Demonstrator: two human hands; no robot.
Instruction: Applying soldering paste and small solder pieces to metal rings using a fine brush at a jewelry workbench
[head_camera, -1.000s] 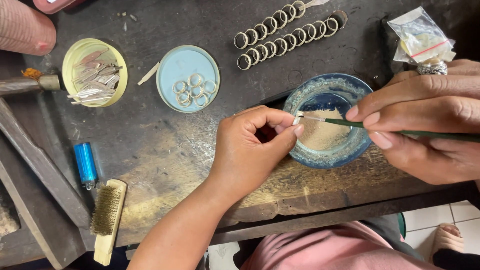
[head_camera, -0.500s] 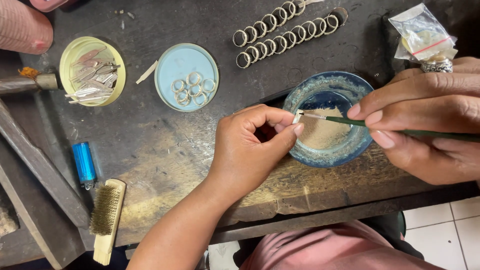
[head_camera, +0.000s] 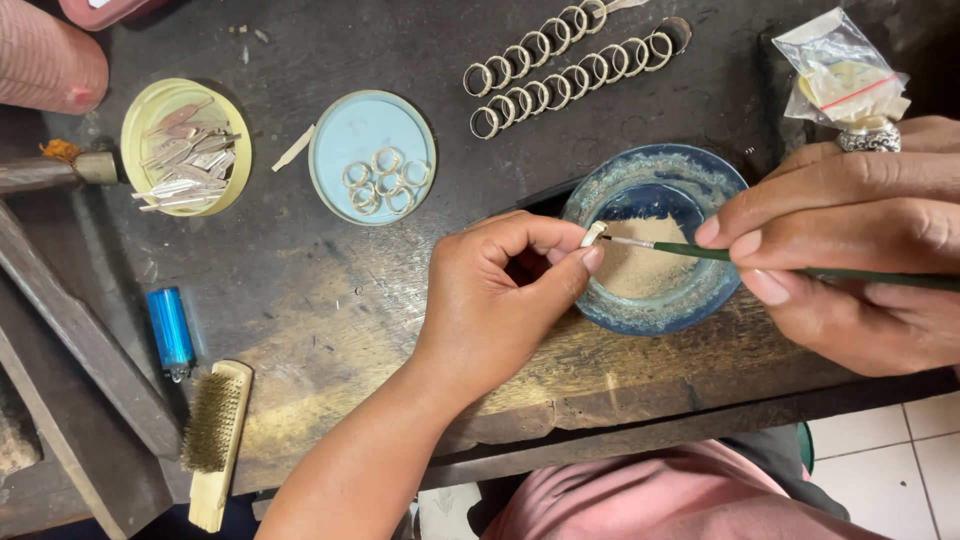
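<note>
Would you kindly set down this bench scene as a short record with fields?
Surface: dark, worn wooden bench
Left hand: pinches a small pale piece between thumb and forefinger
Right hand: holds a thin green brush, tip at the pale piece; ring on one finger
Under the hands: blue bowl with tan powder
Blue lid: holds loose metal rings
Yellow lid: holds flat metal strips
Top: two rows of rings
Left edge: blue lighter, wire brush
Top right: small plastic bag

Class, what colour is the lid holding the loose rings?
Pale blue lid, clearest in the head view.
</note>
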